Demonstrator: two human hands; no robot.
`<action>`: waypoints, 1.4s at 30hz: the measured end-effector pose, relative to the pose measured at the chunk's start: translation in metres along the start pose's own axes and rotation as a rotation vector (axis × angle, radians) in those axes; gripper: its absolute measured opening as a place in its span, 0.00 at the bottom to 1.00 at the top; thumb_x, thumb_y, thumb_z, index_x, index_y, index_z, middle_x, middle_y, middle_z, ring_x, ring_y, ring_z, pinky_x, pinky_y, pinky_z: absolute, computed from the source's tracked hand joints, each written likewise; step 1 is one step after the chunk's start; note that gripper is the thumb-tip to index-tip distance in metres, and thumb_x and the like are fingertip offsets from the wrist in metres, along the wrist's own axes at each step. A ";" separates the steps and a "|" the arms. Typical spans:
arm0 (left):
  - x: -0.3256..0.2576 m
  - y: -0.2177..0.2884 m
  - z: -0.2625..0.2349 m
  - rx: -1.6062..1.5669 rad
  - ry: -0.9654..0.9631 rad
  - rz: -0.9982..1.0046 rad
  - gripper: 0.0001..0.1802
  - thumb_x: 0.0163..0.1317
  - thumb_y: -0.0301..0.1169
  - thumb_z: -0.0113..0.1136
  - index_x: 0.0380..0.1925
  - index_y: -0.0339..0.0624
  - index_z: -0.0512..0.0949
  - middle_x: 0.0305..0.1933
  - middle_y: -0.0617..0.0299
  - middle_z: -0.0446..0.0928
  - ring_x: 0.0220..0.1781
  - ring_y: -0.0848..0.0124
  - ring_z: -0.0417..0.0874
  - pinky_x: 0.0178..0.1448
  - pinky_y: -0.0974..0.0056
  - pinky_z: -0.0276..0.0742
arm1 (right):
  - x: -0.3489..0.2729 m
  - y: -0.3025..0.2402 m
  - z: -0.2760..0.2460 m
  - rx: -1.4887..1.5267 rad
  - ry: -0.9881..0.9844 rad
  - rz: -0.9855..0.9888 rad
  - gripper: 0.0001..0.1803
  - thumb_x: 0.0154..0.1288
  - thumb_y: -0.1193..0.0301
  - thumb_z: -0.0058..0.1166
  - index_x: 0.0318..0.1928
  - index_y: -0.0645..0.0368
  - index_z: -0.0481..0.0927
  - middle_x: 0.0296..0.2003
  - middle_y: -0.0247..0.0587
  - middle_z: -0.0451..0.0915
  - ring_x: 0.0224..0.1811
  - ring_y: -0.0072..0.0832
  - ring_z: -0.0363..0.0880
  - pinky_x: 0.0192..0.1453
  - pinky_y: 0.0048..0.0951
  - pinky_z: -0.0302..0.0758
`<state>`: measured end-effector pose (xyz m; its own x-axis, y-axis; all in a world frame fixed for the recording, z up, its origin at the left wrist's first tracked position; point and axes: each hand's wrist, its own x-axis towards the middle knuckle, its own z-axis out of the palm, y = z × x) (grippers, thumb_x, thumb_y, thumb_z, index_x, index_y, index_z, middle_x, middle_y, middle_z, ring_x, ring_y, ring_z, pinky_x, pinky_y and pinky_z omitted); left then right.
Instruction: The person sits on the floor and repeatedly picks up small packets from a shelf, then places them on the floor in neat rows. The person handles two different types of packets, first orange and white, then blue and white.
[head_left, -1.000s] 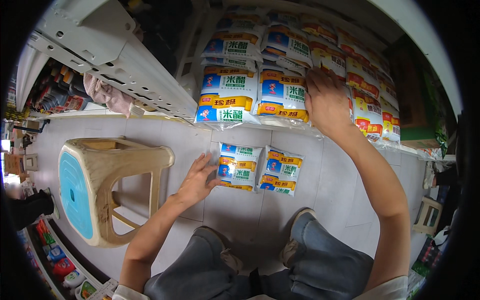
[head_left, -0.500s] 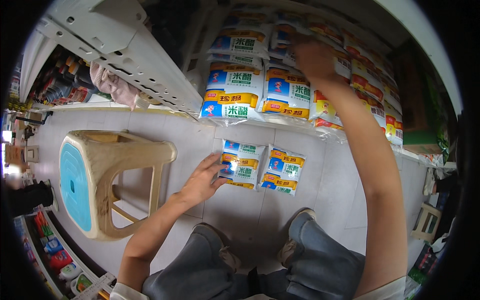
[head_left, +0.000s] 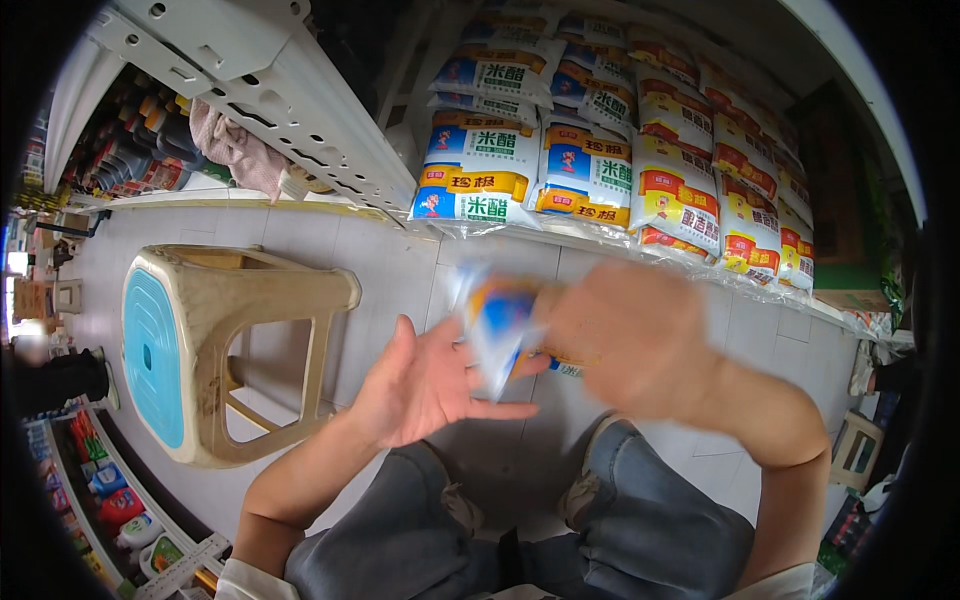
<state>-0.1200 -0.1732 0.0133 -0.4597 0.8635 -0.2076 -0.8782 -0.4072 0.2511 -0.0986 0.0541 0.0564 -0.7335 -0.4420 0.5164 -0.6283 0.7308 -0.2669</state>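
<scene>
A white, blue and yellow vinegar bag [head_left: 495,325], smeared by motion, hangs above the floor with my right hand [head_left: 640,340] closed on its right side. My left hand [head_left: 425,380] is open beside it, palm up and fingers spread, partly behind the bag. Whether the left fingers touch it I cannot tell. Below my right hand, a strip of another vinegar bag [head_left: 570,368] shows on the floor; the hands hide most of that spot. Ahead, stacked blue-and-white vinegar bags [head_left: 480,160] lie on a low shelf, next to red-and-yellow bags [head_left: 677,205].
To the left stands a beige plastic stool [head_left: 215,340] with a blue top. A white perforated metal shelf post [head_left: 260,100] rises at upper left, with a pink cloth [head_left: 235,145] beside it. Bottles [head_left: 120,505] line a shelf at lower left. My knees frame the near floor.
My right hand has come down from the stacked bags to above the floor, a vinegar bag in it. My left hand has lifted off the floor bag and turned palm up.
</scene>
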 end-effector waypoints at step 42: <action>-0.016 -0.122 -0.117 0.732 0.337 -0.550 0.42 0.69 0.48 0.57 0.72 0.38 0.52 0.70 0.51 0.63 0.71 0.61 0.64 0.70 0.56 0.64 | -0.216 -0.034 0.120 1.644 -0.161 2.113 0.25 0.74 0.58 0.51 0.60 0.63 0.68 0.55 0.49 0.77 0.57 0.41 0.78 0.57 0.51 0.78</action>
<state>-0.0212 -0.1719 -0.1247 -0.1242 0.7007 -0.7026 -0.7346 0.4111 0.5398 0.0502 0.0617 -0.1439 -0.2851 -0.2046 -0.9364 0.8190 -0.5596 -0.1271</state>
